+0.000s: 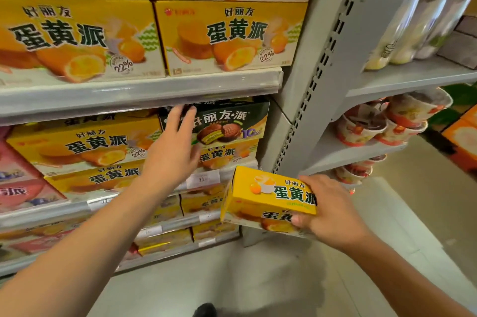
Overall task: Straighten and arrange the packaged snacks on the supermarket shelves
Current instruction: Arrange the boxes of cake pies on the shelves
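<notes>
1. Your left hand (171, 154) reaches into the middle shelf with straight, spread fingers, its fingertips (180, 112) at the upper left corner of the dark green pie box (227, 120); it clasps nothing. Your right hand (327, 211) is curled round the small yellow box (268, 198), thumb under the front face, holding it off the shelf, low and just right of the stack.

2. The largest things are the big yellow egg-yolk pie boxes (232, 35) on the upper shelf: two full fronts side by side, with two more stacked on top, cut off by the frame.

3. On the middle shelf I count one dark green pie box sitting on a yellow one, and two more yellow boxes stacked to the left. Pink boxes (18, 182) at the far left are partly out of view, so I cannot count them.

4. The step looks like squaring the green box, or making room for the one you hold. Press flat with the left palm so the box slides back level with its neighbours, rather than tipping at one corner.

5. Keep the small yellow box level and printed face outward, so it goes in facing forward.

6. One price tag (204, 179) shows clearly on the rail below.
</notes>
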Action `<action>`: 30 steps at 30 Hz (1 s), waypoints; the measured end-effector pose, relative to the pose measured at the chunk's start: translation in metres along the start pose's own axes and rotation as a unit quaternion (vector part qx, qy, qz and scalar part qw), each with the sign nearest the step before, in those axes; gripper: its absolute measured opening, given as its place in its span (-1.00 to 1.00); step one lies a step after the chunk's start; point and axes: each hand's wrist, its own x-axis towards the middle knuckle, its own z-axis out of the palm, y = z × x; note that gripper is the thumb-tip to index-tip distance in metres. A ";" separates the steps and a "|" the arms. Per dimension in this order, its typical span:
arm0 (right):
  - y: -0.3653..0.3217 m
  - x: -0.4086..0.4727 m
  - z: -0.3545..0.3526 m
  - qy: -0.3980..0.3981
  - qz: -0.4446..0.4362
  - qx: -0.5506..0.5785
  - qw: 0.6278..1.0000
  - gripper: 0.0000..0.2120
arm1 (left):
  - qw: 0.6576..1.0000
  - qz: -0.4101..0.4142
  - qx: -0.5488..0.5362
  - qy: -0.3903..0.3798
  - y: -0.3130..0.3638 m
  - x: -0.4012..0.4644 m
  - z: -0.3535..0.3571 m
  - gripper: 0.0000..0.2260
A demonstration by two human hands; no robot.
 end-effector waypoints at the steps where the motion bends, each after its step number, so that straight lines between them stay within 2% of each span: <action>1: 0.004 0.006 -0.002 0.000 -0.008 -0.002 1.000 -0.27 | 0.999 -0.030 0.021 0.000 0.000 0.007 0.001 -0.34; 4: 0.020 0.021 -0.004 -0.003 -0.033 0.026 0.999 -0.22 | 0.990 -0.110 0.087 -0.016 0.004 0.020 0.000 -0.38; 7: 0.040 0.034 -0.007 -0.008 -0.054 0.039 0.998 -0.20 | 0.978 -0.143 0.149 -0.026 0.013 0.028 -0.004 -0.47; 10: 0.056 0.042 -0.006 -0.035 -0.070 0.053 0.995 -0.17 | 0.969 -0.134 0.202 -0.037 0.017 0.031 -0.009 -0.51; 15: 0.072 0.047 -0.001 -0.058 -0.104 0.059 0.991 -0.17 | 0.960 -0.137 0.240 -0.048 0.023 0.033 -0.017 -0.44; 20: 0.075 0.044 0.001 -0.052 -0.120 0.071 0.989 -0.18 | 0.921 -0.104 0.358 -0.118 0.043 0.040 -0.021 -0.44; 24: 0.066 0.039 -0.001 -0.045 -0.114 0.067 0.990 -0.18 | 0.896 -0.076 0.410 -0.156 0.049 0.043 -0.028 -0.27; 26: 0.061 0.037 -0.003 -0.043 -0.113 0.072 0.990 -0.20 | 0.897 -0.071 0.404 -0.162 0.050 0.043 -0.032 -0.21; 30: 0.053 0.032 -0.008 -0.043 -0.113 0.059 0.991 -0.20 | 0.929 -0.086 0.329 -0.144 0.050 0.031 -0.035 -0.36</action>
